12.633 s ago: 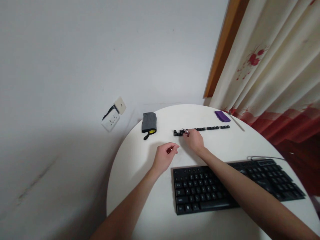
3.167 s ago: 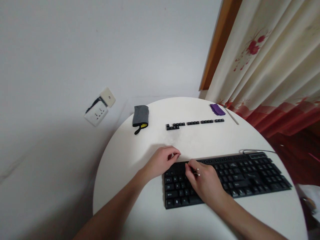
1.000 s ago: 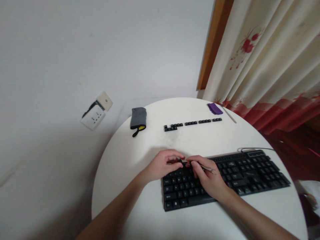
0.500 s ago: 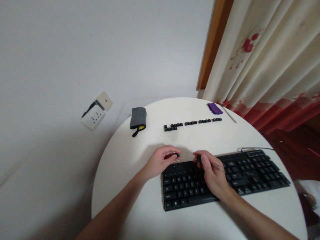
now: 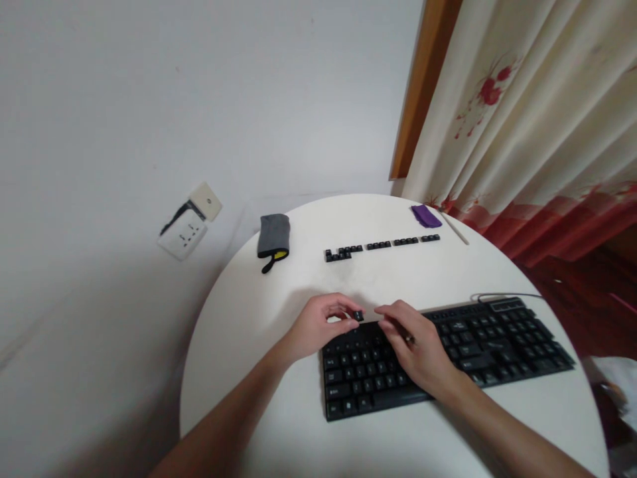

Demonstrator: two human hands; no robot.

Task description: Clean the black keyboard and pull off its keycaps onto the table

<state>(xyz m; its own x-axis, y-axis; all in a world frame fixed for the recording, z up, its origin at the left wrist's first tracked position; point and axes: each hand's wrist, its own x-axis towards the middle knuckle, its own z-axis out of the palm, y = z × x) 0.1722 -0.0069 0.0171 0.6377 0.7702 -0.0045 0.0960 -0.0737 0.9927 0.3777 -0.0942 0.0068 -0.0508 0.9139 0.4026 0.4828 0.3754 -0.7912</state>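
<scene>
My left hand pinches a small black keycap between thumb and fingertips, above the keyboard's top left edge. The black keyboard lies at a slight slant under both hands, and its upper left rows are partly hidden. My right hand is curled over the middle of the keyboard, its index finger stretched towards the keycap but apart from it. A small glint shows inside the right hand; what it holds is mostly hidden. Several loose black keycaps lie in short rows on the white table beyond the hands.
A grey pouch with a black loop lies at the back left. Towards the back right are a folded purple cloth and a thin pale stick. A cable runs behind the keyboard. A wall socket and a curtain border the table.
My right hand has turned and shifted slightly left, hiding the dark object and thin metal piece seen in it before. My left hand has tipped the keycap so its marking shows.
</scene>
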